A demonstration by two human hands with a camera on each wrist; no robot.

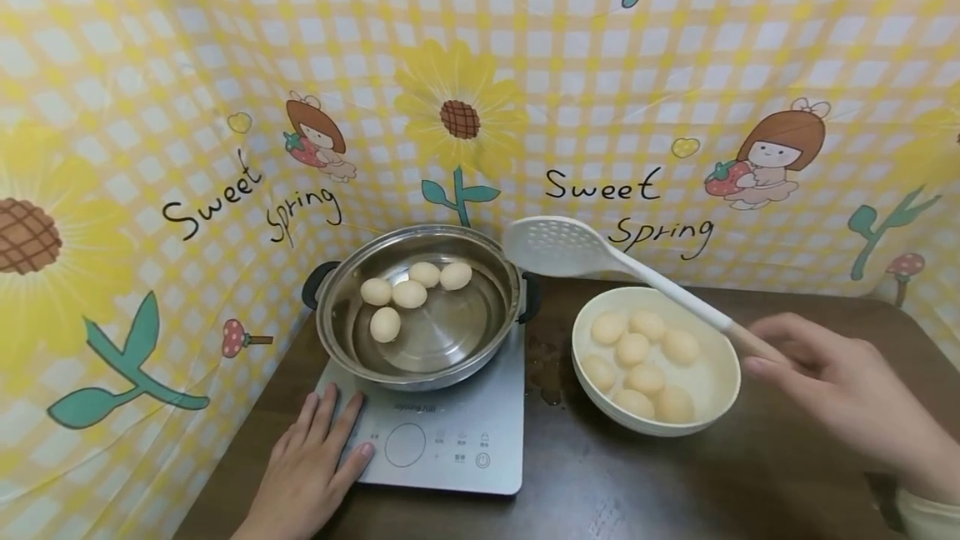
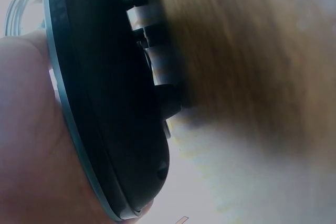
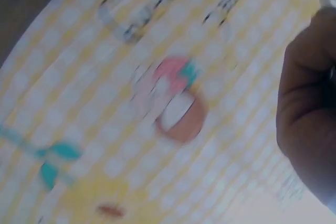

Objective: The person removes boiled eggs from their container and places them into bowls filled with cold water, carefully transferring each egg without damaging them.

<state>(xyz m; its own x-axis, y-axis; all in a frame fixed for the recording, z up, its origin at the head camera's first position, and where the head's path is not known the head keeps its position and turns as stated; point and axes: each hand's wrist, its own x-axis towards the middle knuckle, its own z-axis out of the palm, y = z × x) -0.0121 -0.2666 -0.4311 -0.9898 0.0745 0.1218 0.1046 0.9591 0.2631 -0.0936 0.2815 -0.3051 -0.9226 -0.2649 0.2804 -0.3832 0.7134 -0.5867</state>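
My right hand (image 1: 847,390) grips the wooden end of a white slotted spoon (image 1: 660,283). The spoon's perforated head is raised between the pot and the bowl, with no egg visible on it. Beneath its handle stands a cream bowl (image 1: 731,394) holding several eggs (image 1: 632,350) in liquid. Several paler eggs (image 1: 408,294) lie in the left and back part of a steel pot (image 1: 442,373). The pot sits on a flat induction cooker (image 1: 495,440). My left hand (image 1: 307,465) rests with fingers extended on the cooker's left front edge; the left wrist view shows the cooker's dark side (image 2: 110,103).
A yellow checked cloth (image 1: 585,107) with printed flowers hangs behind and to the left of the dark wooden table (image 1: 600,482). Wet drops (image 1: 547,373) spot the table between cooker and bowl. Black handles (image 1: 321,284) stick out from the pot's sides.
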